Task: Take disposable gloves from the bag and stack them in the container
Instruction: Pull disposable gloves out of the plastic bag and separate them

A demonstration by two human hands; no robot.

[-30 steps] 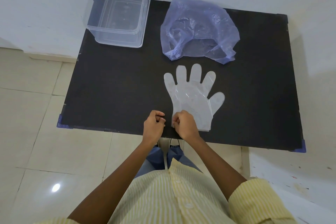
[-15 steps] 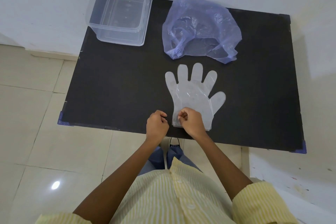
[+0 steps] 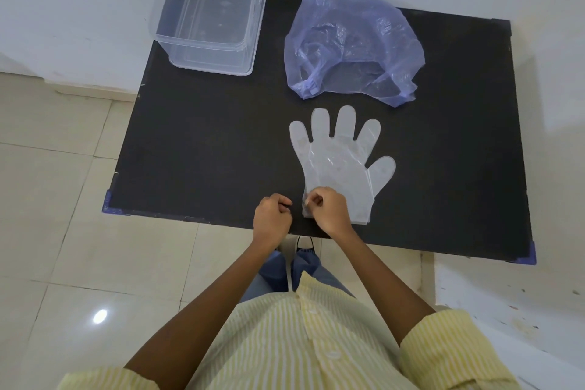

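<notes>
A clear disposable glove point(image 3: 335, 161) lies flat on the black table point(image 3: 205, 142), fingers pointing away from me. My right hand point(image 3: 327, 212) pinches its cuff at the near left corner. My left hand point(image 3: 271, 218) is curled into a loose fist just left of the cuff, at the table's near edge; whether it touches the glove is unclear. The crumpled blue plastic bag point(image 3: 351, 41) sits behind the glove. The clear plastic container point(image 3: 209, 25) stands at the table's far left corner, with nothing visible inside.
White walls close in behind the table and to its right. Tiled floor lies to the left and below the near edge. A white ledge point(image 3: 506, 294) juts out at the lower right.
My right hand has crept slightly up onto the glove's cuff. The left hand has stayed beside it. The glove has not shifted on the table.
</notes>
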